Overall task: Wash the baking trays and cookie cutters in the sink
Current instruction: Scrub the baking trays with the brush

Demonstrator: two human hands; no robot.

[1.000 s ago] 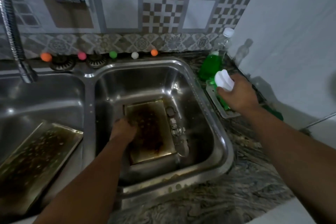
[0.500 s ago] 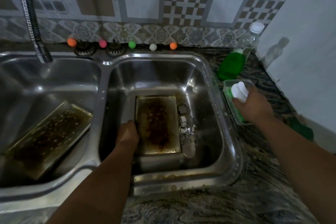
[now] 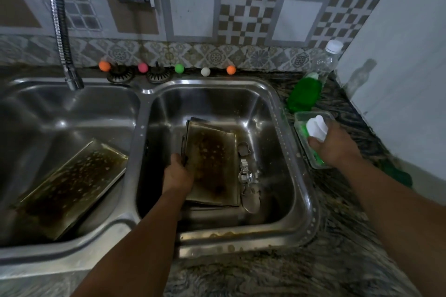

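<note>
A greasy, burnt baking tray (image 3: 212,164) lies in the right sink basin (image 3: 277,113), its left side tilted up. My left hand (image 3: 177,173) grips that left edge. Several metal cookie cutters (image 3: 246,173) lie in a row along the tray's right side. A second dirty tray (image 3: 70,185) leans in the left basin (image 3: 36,128). My right hand (image 3: 335,146) holds a white object (image 3: 316,128) over a clear plastic tub (image 3: 301,118) with green inside, on the counter right of the sink.
A bottle of green liquid (image 3: 306,91) with a white cap stands at the back right by a white wall. A flexible tap hose (image 3: 61,31) hangs over the left basin. Coloured balls (image 3: 179,68) and two strainers (image 3: 158,75) line the back ledge. Marbled counter (image 3: 337,248) in front.
My left hand has lifted the tray's left edge, so it now tilts over another tray beneath. My right hand stays at the tub with the white object. The view has shifted down-left.
</note>
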